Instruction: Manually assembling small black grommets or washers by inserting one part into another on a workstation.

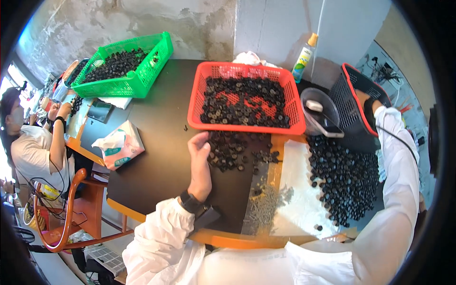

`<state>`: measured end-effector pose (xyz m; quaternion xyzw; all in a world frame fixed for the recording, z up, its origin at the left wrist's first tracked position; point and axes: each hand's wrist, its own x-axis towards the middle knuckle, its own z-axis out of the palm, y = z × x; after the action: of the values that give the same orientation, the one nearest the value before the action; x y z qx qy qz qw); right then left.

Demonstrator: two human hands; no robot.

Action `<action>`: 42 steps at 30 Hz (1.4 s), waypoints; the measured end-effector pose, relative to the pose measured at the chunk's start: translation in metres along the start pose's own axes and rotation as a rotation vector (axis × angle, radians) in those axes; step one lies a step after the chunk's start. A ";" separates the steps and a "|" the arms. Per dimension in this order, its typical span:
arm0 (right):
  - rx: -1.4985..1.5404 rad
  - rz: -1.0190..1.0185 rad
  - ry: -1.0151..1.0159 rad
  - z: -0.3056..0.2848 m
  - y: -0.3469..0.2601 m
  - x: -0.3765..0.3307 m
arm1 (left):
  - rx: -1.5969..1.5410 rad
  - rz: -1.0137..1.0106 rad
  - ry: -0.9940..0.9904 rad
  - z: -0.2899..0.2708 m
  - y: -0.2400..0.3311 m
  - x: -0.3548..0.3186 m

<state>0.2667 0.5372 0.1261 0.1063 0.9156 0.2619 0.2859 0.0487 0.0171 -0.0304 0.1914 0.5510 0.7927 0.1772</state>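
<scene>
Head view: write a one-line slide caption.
Left hand near a red basket of black parts, right hand in a dark, red-rimmed basket.

The head camera looks down from the wearer's head, on the near side of the red basket (247, 128), facing forward across the table (166, 95) to the wall (199, 33) beyond it. It stands close, its centre falling just on the near side of the red basket. The white sleeves (156, 232) come in nearer the lens than the red basket. Its wide, edge-bending fisheye reaches a seated co-worker (35, 147), farther off, well left of the red basket.
</scene>
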 end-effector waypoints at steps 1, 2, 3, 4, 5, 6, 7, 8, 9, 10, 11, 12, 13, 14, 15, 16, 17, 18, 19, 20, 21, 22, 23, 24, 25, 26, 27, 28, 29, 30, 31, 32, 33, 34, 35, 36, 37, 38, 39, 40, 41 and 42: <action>-0.024 0.003 -0.044 0.012 -0.001 -0.015 | -0.025 -0.006 -0.028 -0.002 0.001 0.001; -0.013 0.046 0.003 0.035 0.024 -0.030 | -0.043 -0.005 -0.036 0.001 -0.002 0.003; 0.622 0.285 0.158 0.001 0.004 -0.037 | -0.045 -0.008 0.014 -0.004 0.000 0.002; 0.744 0.292 0.137 -0.037 -0.019 -0.045 | -0.058 -0.014 0.048 -0.008 0.002 0.003; 0.763 0.255 0.114 -0.040 -0.020 -0.061 | -0.082 -0.020 0.034 -0.006 0.002 0.003; 0.653 0.207 0.116 -0.035 -0.015 -0.069 | -0.108 -0.024 0.024 -0.005 0.003 0.004; 0.604 0.186 0.174 -0.031 -0.013 -0.076 | -0.119 -0.011 0.029 -0.006 0.000 0.006; 0.577 0.200 0.182 -0.044 -0.024 -0.075 | -0.081 0.011 0.031 -0.013 -0.007 0.009; 0.593 0.185 0.145 -0.029 -0.015 -0.080 | -0.103 -0.010 0.024 -0.011 -0.006 0.010; 0.602 0.150 0.082 -0.027 -0.018 -0.080 | -0.116 -0.030 0.033 -0.012 -0.005 0.011; 0.619 0.164 0.029 -0.027 -0.024 -0.081 | -0.124 -0.039 0.012 -0.015 -0.006 0.012; 0.704 0.182 0.048 -0.040 -0.040 -0.081 | -0.126 -0.037 0.013 -0.022 -0.005 0.011; 0.679 0.234 0.175 -0.035 -0.040 -0.088 | -0.080 -0.039 -0.032 -0.020 -0.001 0.010; 0.650 0.280 0.302 -0.031 -0.040 -0.094 | -0.095 -0.039 -0.046 -0.016 -0.002 0.010; 0.643 0.281 0.302 -0.040 -0.041 -0.098 | -0.089 -0.030 -0.051 -0.017 -0.001 0.010; 0.683 0.327 0.276 -0.051 -0.045 -0.103 | -0.077 -0.024 -0.054 -0.021 -0.002 0.009; 0.724 0.368 0.249 -0.060 -0.051 -0.103 | -0.076 -0.027 -0.047 -0.024 -0.002 0.008; 0.723 0.366 0.246 -0.050 -0.050 -0.104 | -0.043 -0.009 -0.030 -0.023 -0.001 0.008; 0.638 0.347 0.271 -0.029 -0.043 -0.111 | -0.017 0.007 -0.028 -0.018 0.000 0.010; 0.553 0.320 0.298 -0.018 -0.036 -0.114 | -0.021 0.006 -0.034 -0.014 0.000 0.011; 0.537 0.270 0.235 -0.024 -0.028 -0.114 | -0.012 0.011 -0.021 -0.013 0.000 0.013; 0.536 0.266 0.237 -0.028 -0.022 -0.115 | -0.002 0.014 -0.009 -0.014 0.000 0.014; 0.570 0.257 0.282 -0.031 -0.018 -0.118 | -0.001 0.016 -0.007 -0.015 -0.002 0.014; 0.605 0.245 0.329 -0.034 -0.013 -0.119 | 0.009 0.005 0.006 -0.017 -0.003 0.015; 0.609 0.325 0.265 -0.052 -0.023 -0.115 | 0.019 -0.006 0.026 -0.019 -0.005 0.014; 0.607 0.315 0.268 -0.058 -0.026 -0.107 | 0.020 -0.004 0.035 -0.020 -0.004 0.014; 0.564 0.292 0.236 -0.059 -0.025 -0.108 | -0.009 -0.007 0.038 -0.019 -0.003 0.014; 0.522 0.268 0.205 -0.059 -0.025 -0.108 | -0.038 -0.012 0.041 -0.017 -0.001 0.014; 0.510 0.307 0.212 -0.049 -0.023 -0.108 | -0.042 -0.006 0.038 -0.015 -0.001 0.015; 0.511 0.305 0.229 -0.051 -0.025 -0.106 | -0.042 -0.006 0.036 -0.015 -0.002 0.015; 0.553 0.294 0.234 -0.055 -0.023 -0.108 | -0.041 -0.006 0.035 -0.016 -0.002 0.015; 0.595 0.282 0.240 -0.060 -0.021 -0.110 | -0.039 0.003 0.046 -0.015 -0.002 0.015; 0.541 0.288 0.330 -0.065 -0.020 -0.113 | -0.056 -0.012 0.041 -0.014 -0.001 0.014; 0.500 0.273 0.316 -0.075 -0.013 -0.117 | -0.073 -0.025 0.034 -0.014 -0.001 0.014; 0.565 0.268 0.449 -0.081 -0.012 -0.118 | -0.065 -0.016 0.056 -0.016 -0.002 0.015; 0.623 0.263 0.582 -0.096 -0.018 -0.121 | -0.070 -0.003 0.059 -0.014 -0.003 0.014; 0.776 0.322 0.522 -0.145 -0.047 -0.117 | -0.031 0.020 0.064 -0.019 -0.003 0.011; 0.941 0.365 0.442 -0.175 -0.066 -0.109 | 0.003 0.016 0.042 -0.018 -0.008 0.015; 0.907 0.289 0.515 -0.198 -0.090 -0.103 | 0.042 0.001 0.044 -0.015 -0.003 0.011; 0.761 0.055 0.682 -0.207 -0.106 -0.087 | 0.019 -0.010 0.055 -0.014 0.002 0.007; 0.601 -0.159 0.837 -0.215 -0.124 -0.076 | 0.003 -0.007 0.047 -0.015 0.001 0.008; 0.657 -0.306 0.870 -0.228 -0.155 -0.064 | -0.010 -0.008 0.043 -0.016 -0.001 0.009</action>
<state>0.1794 0.2896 0.2318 -0.0620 0.9875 -0.0614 -0.1311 0.0326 0.0091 -0.0353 0.1711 0.5514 0.7987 0.1696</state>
